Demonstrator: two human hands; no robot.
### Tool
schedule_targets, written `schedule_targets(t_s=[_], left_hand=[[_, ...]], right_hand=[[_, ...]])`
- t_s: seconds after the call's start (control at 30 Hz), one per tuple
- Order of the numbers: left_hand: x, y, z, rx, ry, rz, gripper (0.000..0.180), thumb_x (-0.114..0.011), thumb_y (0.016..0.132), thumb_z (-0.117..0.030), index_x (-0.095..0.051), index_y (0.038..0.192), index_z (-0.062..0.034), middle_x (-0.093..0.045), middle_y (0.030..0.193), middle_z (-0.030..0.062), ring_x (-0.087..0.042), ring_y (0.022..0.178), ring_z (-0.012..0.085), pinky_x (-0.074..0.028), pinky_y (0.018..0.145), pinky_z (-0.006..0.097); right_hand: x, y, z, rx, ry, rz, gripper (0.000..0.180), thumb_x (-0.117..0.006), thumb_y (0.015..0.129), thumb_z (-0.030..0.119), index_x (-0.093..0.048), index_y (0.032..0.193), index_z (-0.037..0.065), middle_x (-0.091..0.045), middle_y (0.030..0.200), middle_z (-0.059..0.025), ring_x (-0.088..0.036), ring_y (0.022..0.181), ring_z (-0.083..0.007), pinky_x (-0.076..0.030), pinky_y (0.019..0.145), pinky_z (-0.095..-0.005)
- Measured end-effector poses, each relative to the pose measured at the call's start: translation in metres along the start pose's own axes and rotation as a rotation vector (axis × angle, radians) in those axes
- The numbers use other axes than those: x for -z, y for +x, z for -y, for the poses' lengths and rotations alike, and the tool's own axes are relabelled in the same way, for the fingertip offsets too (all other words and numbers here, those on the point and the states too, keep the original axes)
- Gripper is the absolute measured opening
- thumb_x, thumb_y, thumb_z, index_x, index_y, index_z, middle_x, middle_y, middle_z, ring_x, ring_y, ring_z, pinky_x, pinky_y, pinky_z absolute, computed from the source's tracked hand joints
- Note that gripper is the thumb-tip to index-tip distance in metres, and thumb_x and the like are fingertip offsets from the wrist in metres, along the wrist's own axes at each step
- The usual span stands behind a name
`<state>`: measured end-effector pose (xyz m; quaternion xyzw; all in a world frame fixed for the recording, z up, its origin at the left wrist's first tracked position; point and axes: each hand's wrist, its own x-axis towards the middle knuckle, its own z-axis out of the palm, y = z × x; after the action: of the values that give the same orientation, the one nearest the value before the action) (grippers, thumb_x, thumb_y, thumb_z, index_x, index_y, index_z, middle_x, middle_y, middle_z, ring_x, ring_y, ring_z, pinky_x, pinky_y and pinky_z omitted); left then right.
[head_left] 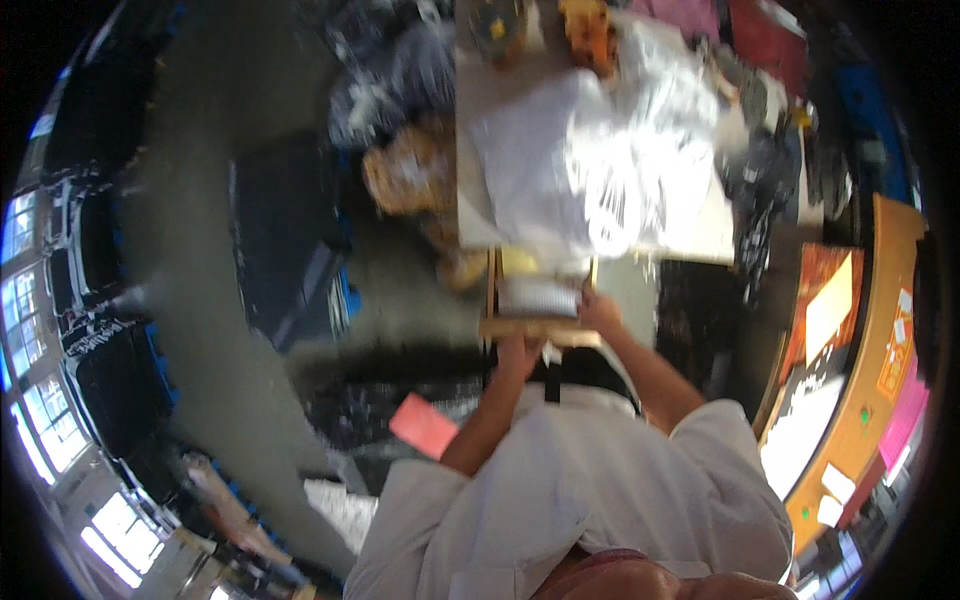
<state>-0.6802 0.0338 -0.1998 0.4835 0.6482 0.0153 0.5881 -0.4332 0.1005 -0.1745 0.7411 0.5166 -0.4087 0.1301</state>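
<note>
A narrow wooden drawer [555, 328] stands pulled out from under the table's near edge, just in front of my body. Inside it lie a white ribbed object [540, 297], blurred, and something pale yellow [530, 262] farther back. My left hand [519, 352] is closed at the drawer's front board, its fingertips partly hidden by the wood. At the drawer's right side, my right hand [601, 311] has its fingers bent around the edge, close to the white ribbed object.
Clear plastic-wrapped white goods [600, 160] cover much of the table [480, 225]. An orange object [588, 35] lies at its far side. Black plastic bags [400, 70] and a brown bundle [412, 170] sit left of it. A red-pink sheet [425, 425] lies near my left forearm.
</note>
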Motion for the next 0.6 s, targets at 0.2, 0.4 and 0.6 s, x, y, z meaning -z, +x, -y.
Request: schedule_targets(t_s=[0.2,0.4,0.6], left_hand=[[0.027,0.034,-0.074,0.483,-1.553,-0.125,0.036,-0.065,0.108,-0.017,-0.053,0.134,0.0028,-0.062,0.128,0.0208,-0.069,0.117,0.0401,-0.066,0.096,0.058],[0.014,0.063,-0.034,0.238,-1.092,0.010,0.037,-0.073,0.102,-0.017,-0.057,0.130,0.0026,-0.071,0.120,0.0182,-0.074,0.108,0.0323,-0.066,0.091,0.048],[0.006,0.078,-0.009,-0.170,0.001,-0.061,0.062,-0.089,0.086,-0.042,-0.066,0.130,-0.0049,-0.075,0.125,0.0220,-0.076,0.107,0.0373,-0.060,0.097,0.050]], right_hand=[[0.050,-0.034,0.001,0.065,0.451,-0.319,0.044,-0.070,0.097,0.033,-0.070,0.133,0.008,-0.077,0.111,-0.0215,-0.073,0.107,-0.0421,-0.056,0.094,-0.0487],[0.066,-0.059,-0.003,0.065,0.365,-0.286,0.045,-0.076,0.096,0.033,-0.072,0.130,0.002,-0.077,0.106,-0.0202,-0.075,0.099,-0.0392,-0.058,0.087,-0.0471],[0.082,-0.047,0.016,0.116,0.042,-0.191,0.039,-0.059,0.106,0.050,-0.078,0.119,0.018,-0.075,0.117,-0.0188,-0.073,0.106,-0.0419,-0.060,0.089,-0.0536]])
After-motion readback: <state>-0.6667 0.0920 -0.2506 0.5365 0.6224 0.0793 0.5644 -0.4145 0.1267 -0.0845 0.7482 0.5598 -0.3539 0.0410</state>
